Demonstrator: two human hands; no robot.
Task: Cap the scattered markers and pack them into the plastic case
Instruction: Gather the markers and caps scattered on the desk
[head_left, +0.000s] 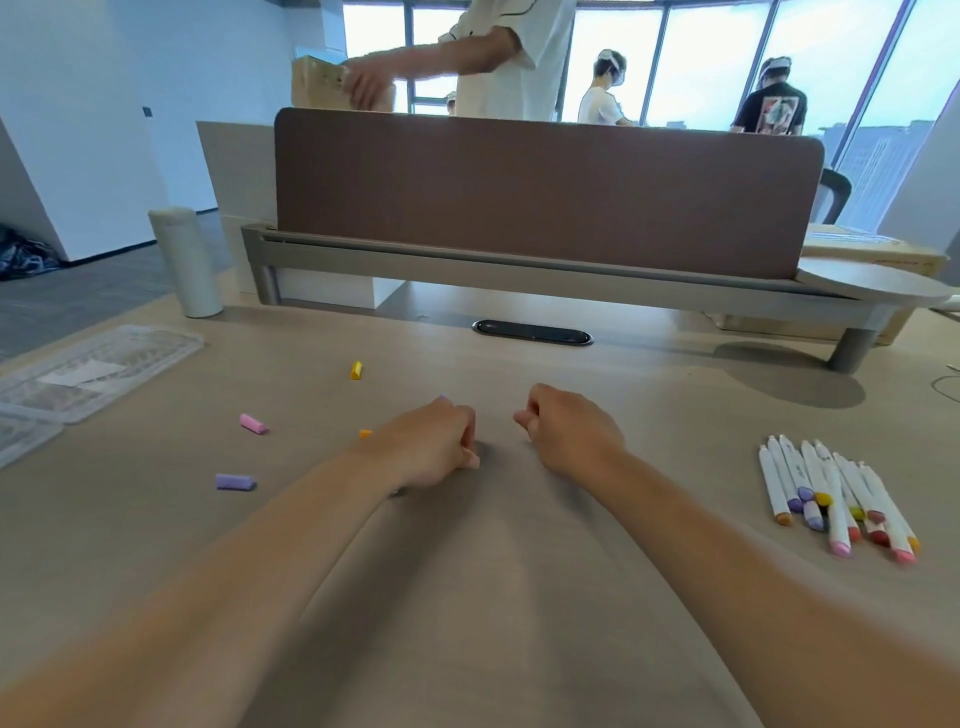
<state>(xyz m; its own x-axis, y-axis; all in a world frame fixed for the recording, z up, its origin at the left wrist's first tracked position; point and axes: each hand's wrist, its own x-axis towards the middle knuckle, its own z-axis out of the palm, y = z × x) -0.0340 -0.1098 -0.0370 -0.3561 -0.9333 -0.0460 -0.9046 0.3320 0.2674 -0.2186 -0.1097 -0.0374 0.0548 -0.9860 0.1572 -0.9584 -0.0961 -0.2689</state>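
Note:
My left hand (431, 441) and my right hand (566, 431) rest as closed fists side by side on the middle of the desk. A lilac sliver (443, 397) peeks past the left knuckles; I cannot tell if it is held. Loose caps lie to the left: a yellow cap (356, 370), a pink cap (253, 423), a purple cap (235, 481), and an orange cap (365, 433) half hidden behind my left wrist. A heap of white markers (831, 493) with coloured ends lies at the right. The clear plastic case (104, 358) sits open at the far left.
A pale cylindrical bottle (186, 260) stands at the back left beside the case. A brown divider panel (545, 192) on a grey rail closes off the desk's far side, with a black cable grommet (532, 332) in front. People stand beyond the divider.

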